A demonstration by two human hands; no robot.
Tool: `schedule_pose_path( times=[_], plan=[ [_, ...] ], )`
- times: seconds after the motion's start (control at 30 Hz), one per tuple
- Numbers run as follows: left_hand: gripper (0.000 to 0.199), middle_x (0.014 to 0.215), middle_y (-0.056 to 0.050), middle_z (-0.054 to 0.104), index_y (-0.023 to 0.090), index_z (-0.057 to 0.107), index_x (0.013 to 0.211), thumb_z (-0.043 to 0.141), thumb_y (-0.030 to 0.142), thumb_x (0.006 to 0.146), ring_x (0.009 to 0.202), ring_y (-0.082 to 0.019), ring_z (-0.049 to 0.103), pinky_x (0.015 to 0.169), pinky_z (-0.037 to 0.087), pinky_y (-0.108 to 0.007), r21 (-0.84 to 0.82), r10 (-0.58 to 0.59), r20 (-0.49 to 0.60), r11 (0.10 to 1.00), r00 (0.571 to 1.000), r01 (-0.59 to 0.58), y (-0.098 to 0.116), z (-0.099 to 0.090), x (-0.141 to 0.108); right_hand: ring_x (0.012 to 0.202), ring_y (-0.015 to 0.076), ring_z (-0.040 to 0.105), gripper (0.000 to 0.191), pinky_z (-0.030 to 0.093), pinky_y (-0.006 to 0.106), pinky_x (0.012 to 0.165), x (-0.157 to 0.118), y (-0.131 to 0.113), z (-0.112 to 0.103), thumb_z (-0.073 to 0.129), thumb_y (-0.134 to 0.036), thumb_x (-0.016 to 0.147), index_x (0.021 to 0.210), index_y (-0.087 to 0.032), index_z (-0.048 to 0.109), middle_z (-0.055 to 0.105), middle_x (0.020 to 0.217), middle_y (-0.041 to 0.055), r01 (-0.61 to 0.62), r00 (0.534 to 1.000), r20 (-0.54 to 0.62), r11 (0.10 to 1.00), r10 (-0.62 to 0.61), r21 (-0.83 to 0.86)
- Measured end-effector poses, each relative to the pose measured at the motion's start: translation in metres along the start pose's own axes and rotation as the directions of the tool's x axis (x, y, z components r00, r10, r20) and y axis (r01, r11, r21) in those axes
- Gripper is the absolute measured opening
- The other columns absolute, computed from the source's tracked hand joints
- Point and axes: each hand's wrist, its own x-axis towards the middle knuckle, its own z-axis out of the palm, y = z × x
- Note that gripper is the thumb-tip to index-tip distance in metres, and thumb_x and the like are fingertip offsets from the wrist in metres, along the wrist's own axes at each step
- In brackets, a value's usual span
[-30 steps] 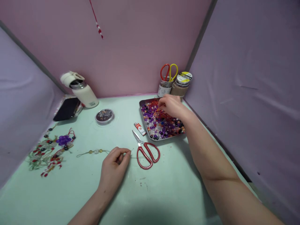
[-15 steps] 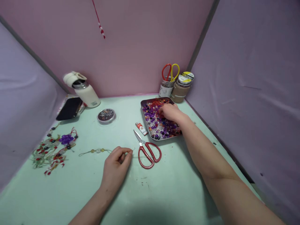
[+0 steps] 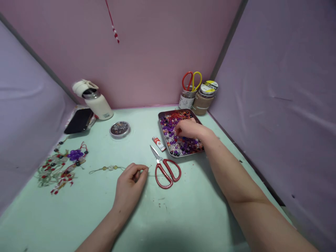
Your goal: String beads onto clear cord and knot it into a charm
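My left hand [image 3: 131, 182] rests on the table with thumb and forefinger pinched on a thin greenish cord [image 3: 157, 175]. The cord's beaded part [image 3: 110, 168], with yellow and clear beads and a loop at its end, lies to the left of that hand. My right hand [image 3: 187, 128] reaches into a metal tray [image 3: 169, 152] of mixed beads [image 3: 172, 134], purple, clear, red and black. Its fingers are curled down among the beads, and whatever is between them is hidden. Red-handled scissors [image 3: 164, 171] lie between the hands, partly over or under the cord's free end.
A lighter [image 3: 159, 144] lies beside the tray. At the left are a pile of beaded strings [image 3: 57, 168], a phone [image 3: 79, 121], a cream bottle [image 3: 98, 105] and a round case [image 3: 120, 129]. Two jars [image 3: 187, 98] stand at the back, one holding scissors.
My right hand has shifted slightly left and nearer within the bead tray. My left hand keeps its pinch on the cord. The whole view has moved a little.
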Motion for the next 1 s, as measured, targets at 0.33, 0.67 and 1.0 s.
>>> schedule_pose_path(
  times=[0.33,0.67,1.0],
  plan=[
    [0.021,0.06,0.003,0.041,0.021,0.068,0.075,0.057,0.037,0.082,0.056,-0.013,0.042,0.057,0.035,-0.025,-0.016,-0.032,-0.018,0.999,0.999,0.032,0.003,-0.004,0.0,0.086,0.0221,0.063,0.015,0.035,0.035,0.081,0.003,-0.004,0.004,0.06,-0.015,0.072,0.079,-0.021,0.071,0.073,0.086,0.0061,-0.002,1.0,0.014,1.0,0.002,-0.03],
    [0.018,0.06,0.004,0.041,0.021,0.068,0.076,0.059,0.036,0.081,0.056,-0.011,0.04,0.057,0.034,-0.025,-0.085,-0.045,-0.101,0.996,0.994,0.037,0.002,-0.01,0.004,0.066,0.0133,0.05,0.017,0.035,0.025,0.062,-0.02,0.001,-0.019,0.051,-0.017,0.073,0.086,-0.018,0.061,0.063,0.075,0.0004,0.255,0.898,-0.415,0.942,-0.147,0.218],
    [0.021,0.056,0.006,0.04,0.018,0.067,0.075,0.063,0.039,0.076,0.054,-0.01,0.035,0.055,0.033,-0.025,-0.371,-0.248,-0.18,0.913,0.952,0.168,0.011,-0.02,0.01,0.073,0.0134,0.063,0.017,0.048,0.026,0.067,-0.015,-0.082,0.014,0.068,-0.03,0.075,0.086,-0.017,0.065,0.069,0.08,0.0026,0.281,0.926,-0.164,0.331,-0.34,0.901]
  ],
)
